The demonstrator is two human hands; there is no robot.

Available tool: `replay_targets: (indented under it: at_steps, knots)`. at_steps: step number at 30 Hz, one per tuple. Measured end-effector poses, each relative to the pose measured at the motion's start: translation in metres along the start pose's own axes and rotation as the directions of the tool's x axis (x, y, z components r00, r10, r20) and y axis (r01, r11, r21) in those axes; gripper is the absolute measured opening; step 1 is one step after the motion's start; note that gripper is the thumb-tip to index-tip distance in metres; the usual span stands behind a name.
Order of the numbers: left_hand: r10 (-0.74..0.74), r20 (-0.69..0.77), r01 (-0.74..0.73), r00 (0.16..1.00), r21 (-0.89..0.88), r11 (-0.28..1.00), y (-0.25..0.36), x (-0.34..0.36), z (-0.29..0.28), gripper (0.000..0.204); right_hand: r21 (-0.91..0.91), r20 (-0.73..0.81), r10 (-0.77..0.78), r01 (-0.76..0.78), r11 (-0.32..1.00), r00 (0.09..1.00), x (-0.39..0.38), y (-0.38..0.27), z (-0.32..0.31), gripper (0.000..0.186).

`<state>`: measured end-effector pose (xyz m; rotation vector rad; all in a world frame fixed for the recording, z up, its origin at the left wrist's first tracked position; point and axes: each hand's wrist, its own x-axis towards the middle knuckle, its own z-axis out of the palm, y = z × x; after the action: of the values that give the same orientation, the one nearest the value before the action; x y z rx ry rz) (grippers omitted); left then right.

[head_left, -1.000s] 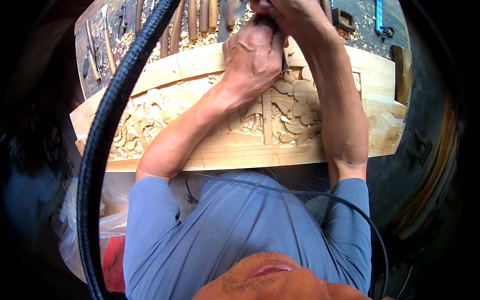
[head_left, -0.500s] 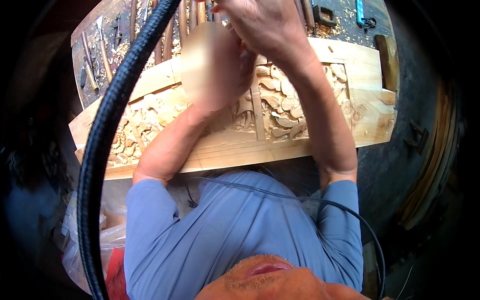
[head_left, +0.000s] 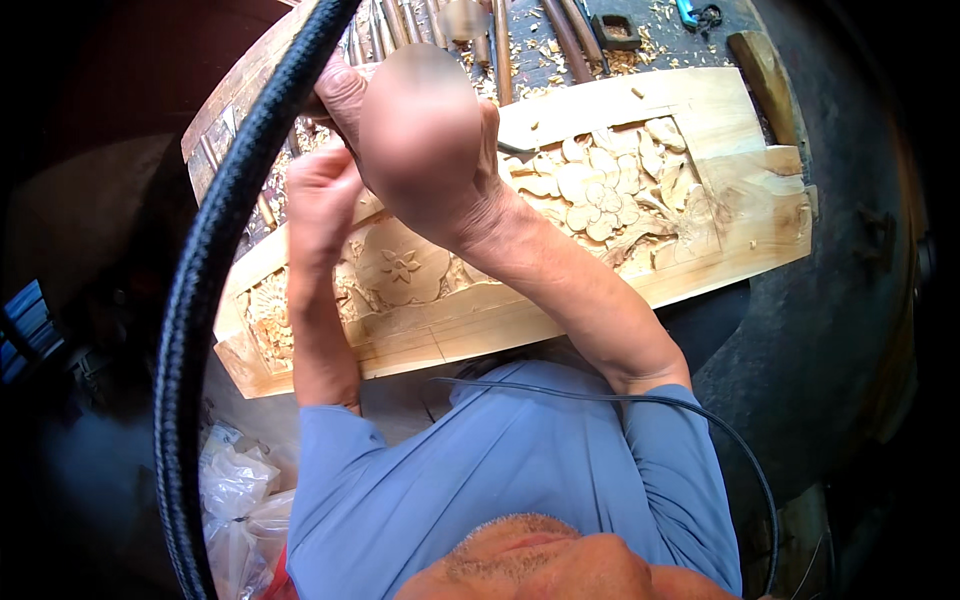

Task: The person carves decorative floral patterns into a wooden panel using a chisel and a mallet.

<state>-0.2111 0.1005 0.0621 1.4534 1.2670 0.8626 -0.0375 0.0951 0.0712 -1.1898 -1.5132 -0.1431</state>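
A pale carved wooden panel (head_left: 725, 160) with flower and leaf relief lies across the bench in front of me. My left hand (head_left: 322, 185) is curled closed above the panel's left part; whatever it grips is hidden. Just right of it and farther out, my right hand (head_left: 420, 150) reaches across the panel, largely covered by a blurred oval patch. Its visible fingers look curled. A short dark metal strip (head_left: 515, 149) shows beside the right hand, over the carving; I cannot tell whether that hand holds it.
Several wooden-handled carving tools (head_left: 568, 38) lie among shavings along the far side. A dark square block (head_left: 615, 32) and a blue-handled tool (head_left: 688, 12) are at the far right. A wooden piece (head_left: 765, 85) stands by the panel's right end. A thick black braided cable (head_left: 215, 270) crosses the left.
Both hands have moved left, and the right has come nearer to me. The panel and tools appear turned and shifted in view, with more of the right-hand carving uncovered.
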Motion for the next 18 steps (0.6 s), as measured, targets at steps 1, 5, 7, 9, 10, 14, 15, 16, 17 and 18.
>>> replay_targets:
  at_steps: [1,5,7,9,10,14,15,16,17,18]
  knots:
    - [-0.023,-0.18,0.004,0.983,-0.109,0.994,-0.002,0.007,-0.009,0.013,0.005,0.032,0.013,-0.013,1.0,0.999,-0.002,0.001,0.001,0.031]
    - [0.14,-0.002,-0.139,0.99,-0.14,0.98,0.013,0.044,-0.043,0.063,0.055,0.074,0.08,-0.084,0.995,0.994,-0.012,0.005,0.018,0.033]
    - [0.17,0.17,-0.168,0.971,-0.028,0.985,0.041,0.06,-0.023,0.087,0.058,0.11,0.102,-0.108,0.992,0.989,-0.02,0.007,0.024,0.032]
    - [0.144,0.314,-0.173,0.939,0.067,0.983,0.062,0.072,-0.006,0.103,0.026,0.112,0.083,-0.086,0.996,0.99,-0.024,0.012,0.02,0.03]
    - [0.115,0.353,-0.15,0.929,0.075,0.986,0.063,0.078,-0.002,0.11,-0.001,0.075,0.039,-0.04,0.999,0.996,-0.026,0.018,0.021,0.029]
    - [-0.007,0.501,-0.043,0.865,0.089,0.995,0.061,0.093,0.007,0.12,0.315,0.092,0.181,-0.201,0.927,0.979,-0.026,0.021,0.019,0.021]
    - [-0.033,0.535,-0.021,0.844,0.095,0.995,0.059,0.095,0.008,0.121,0.368,0.147,0.213,-0.253,0.895,0.966,-0.025,0.02,0.017,0.021]
    - [-0.023,0.528,-0.037,0.849,0.102,0.994,0.059,0.095,0.011,0.12,0.416,0.203,0.241,-0.307,0.856,0.949,-0.024,0.02,0.016,0.021]
    - [-0.059,0.523,-0.009,0.85,0.127,0.992,0.063,0.094,0.011,0.121,0.455,0.256,0.27,-0.362,0.814,0.928,-0.022,0.021,0.014,0.02]
    - [-0.096,0.518,0.019,0.85,0.152,0.988,0.068,0.092,0.011,0.121,0.425,0.208,0.241,-0.31,0.85,0.948,-0.024,0.021,0.017,0.022]
